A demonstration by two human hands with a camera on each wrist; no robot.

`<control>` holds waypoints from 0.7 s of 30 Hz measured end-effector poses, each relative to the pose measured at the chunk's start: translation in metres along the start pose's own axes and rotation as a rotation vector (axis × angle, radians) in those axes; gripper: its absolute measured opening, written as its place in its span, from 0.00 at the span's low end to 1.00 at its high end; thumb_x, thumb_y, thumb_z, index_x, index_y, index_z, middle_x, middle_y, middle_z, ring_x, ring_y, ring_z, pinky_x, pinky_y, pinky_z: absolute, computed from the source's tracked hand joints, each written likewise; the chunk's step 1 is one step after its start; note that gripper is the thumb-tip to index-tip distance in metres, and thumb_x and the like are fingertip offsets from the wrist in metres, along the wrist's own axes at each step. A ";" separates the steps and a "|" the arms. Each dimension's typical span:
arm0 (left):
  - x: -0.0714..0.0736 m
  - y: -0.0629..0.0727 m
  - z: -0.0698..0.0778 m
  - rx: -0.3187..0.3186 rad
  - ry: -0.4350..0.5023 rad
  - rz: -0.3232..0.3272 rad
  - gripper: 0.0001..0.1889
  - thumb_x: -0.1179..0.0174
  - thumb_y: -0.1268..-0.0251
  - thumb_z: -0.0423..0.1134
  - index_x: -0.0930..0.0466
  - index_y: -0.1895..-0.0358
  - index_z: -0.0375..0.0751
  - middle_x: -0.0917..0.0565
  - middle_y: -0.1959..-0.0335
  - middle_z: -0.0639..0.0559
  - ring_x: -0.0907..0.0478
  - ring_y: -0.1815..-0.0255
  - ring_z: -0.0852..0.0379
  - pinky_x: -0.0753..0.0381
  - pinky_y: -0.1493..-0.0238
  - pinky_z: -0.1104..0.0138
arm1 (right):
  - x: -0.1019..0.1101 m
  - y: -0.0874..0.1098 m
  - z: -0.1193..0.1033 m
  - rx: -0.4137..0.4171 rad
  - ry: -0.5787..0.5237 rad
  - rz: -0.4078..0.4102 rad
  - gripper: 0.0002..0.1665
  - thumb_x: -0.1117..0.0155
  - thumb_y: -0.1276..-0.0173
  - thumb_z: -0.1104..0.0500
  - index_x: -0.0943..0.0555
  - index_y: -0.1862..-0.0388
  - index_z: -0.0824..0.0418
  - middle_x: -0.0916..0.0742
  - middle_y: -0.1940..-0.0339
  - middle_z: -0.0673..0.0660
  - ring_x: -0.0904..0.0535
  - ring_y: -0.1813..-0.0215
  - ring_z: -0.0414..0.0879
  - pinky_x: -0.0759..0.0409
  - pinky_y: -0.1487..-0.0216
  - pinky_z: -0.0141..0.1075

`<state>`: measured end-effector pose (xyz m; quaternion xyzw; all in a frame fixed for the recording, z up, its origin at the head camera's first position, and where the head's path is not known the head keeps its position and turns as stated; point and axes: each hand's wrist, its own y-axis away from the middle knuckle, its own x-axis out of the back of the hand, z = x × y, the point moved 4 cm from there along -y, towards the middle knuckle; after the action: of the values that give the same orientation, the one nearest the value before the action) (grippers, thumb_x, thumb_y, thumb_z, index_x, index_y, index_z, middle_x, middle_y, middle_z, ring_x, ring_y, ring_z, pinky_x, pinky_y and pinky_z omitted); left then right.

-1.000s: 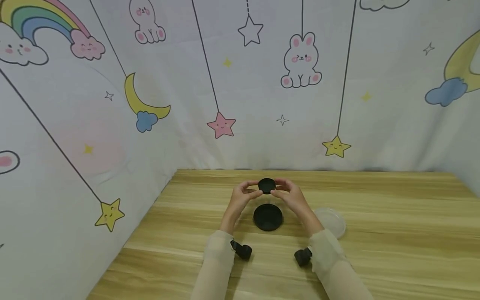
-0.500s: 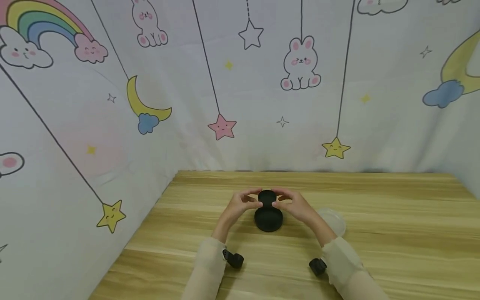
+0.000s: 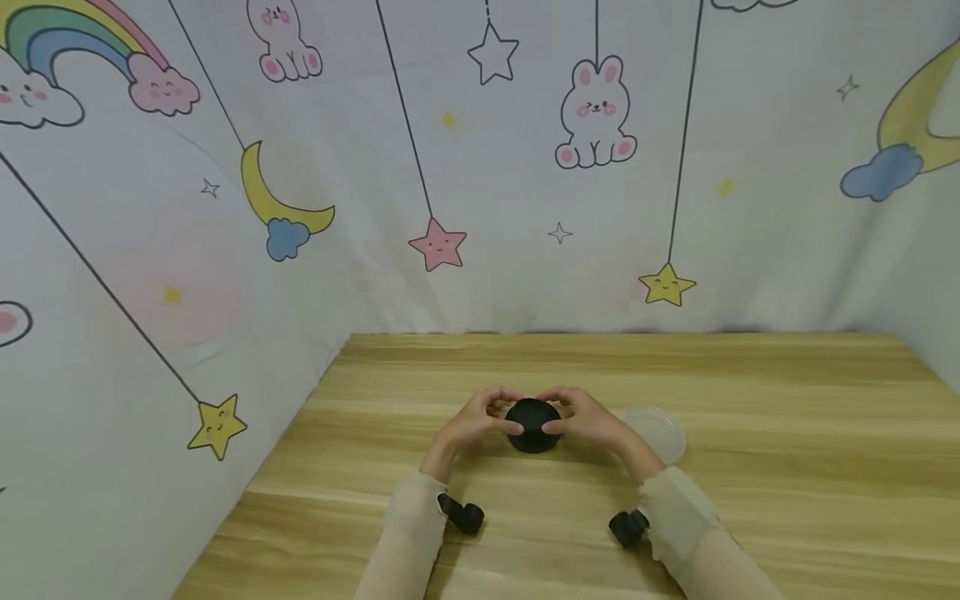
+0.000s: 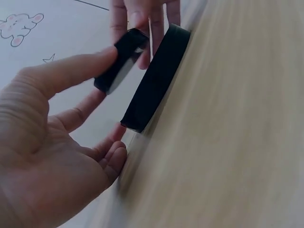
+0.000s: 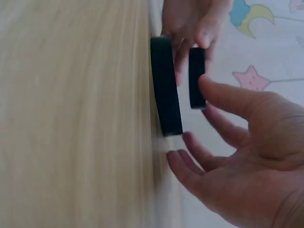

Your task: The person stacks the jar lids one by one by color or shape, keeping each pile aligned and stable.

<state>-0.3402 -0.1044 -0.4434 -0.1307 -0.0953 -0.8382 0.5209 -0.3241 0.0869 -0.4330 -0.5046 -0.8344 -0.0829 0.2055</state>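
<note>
Both hands hold a small, shallow black round dish (image 3: 532, 411), pinching its edge from opposite sides. My left hand (image 3: 472, 418) has its thumb and fingers on the left edge; my right hand (image 3: 591, 420) grips the right edge. Directly below, a wider black round dish (image 4: 157, 78) lies on the table. The right wrist view shows a gap between the small dish (image 5: 196, 78) and the wide dish (image 5: 165, 85). Seen from the head, the two black shapes overlap, so their rims are hard to tell apart.
A clear round dish (image 3: 658, 433) lies on the wooden table (image 3: 787, 467), partly behind the right forearm. Behind the table hangs a white cloth (image 3: 510, 283) printed with stars and rabbits. Each sleeve bears a small black wrist camera.
Both hands have come down and nearer with the small dish, from beyond the wide dish to right above it. The wide dish and the clear dish stay in place.
</note>
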 end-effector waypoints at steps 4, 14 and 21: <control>0.000 0.001 -0.008 0.013 -0.018 0.001 0.24 0.29 0.44 0.29 0.22 0.42 0.33 0.23 0.43 0.42 0.34 0.47 0.48 0.35 0.45 0.56 | -0.008 0.000 0.004 0.003 0.021 -0.010 0.26 0.35 0.32 0.70 0.28 0.38 0.78 0.25 0.36 0.74 0.34 0.32 0.71 0.32 0.35 0.60; -0.002 0.004 -0.013 -0.053 -0.166 0.016 0.23 0.29 0.47 0.27 0.20 0.45 0.30 0.28 0.41 0.37 0.36 0.48 0.45 0.34 0.48 0.55 | -0.014 -0.002 0.011 -0.012 0.054 0.060 0.24 0.31 0.36 0.71 0.23 0.42 0.76 0.24 0.38 0.73 0.35 0.32 0.69 0.38 0.33 0.62; -0.003 0.005 -0.015 -0.031 -0.146 0.012 0.23 0.29 0.45 0.28 0.20 0.44 0.31 0.30 0.37 0.36 0.36 0.44 0.42 0.34 0.44 0.51 | -0.016 -0.001 0.019 -0.072 -0.015 0.092 0.24 0.30 0.38 0.71 0.22 0.42 0.74 0.26 0.36 0.73 0.36 0.31 0.69 0.38 0.33 0.63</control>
<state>-0.3365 -0.1088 -0.4584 -0.2001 -0.1194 -0.8247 0.5153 -0.3236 0.0802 -0.4567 -0.5502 -0.8083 -0.0994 0.1844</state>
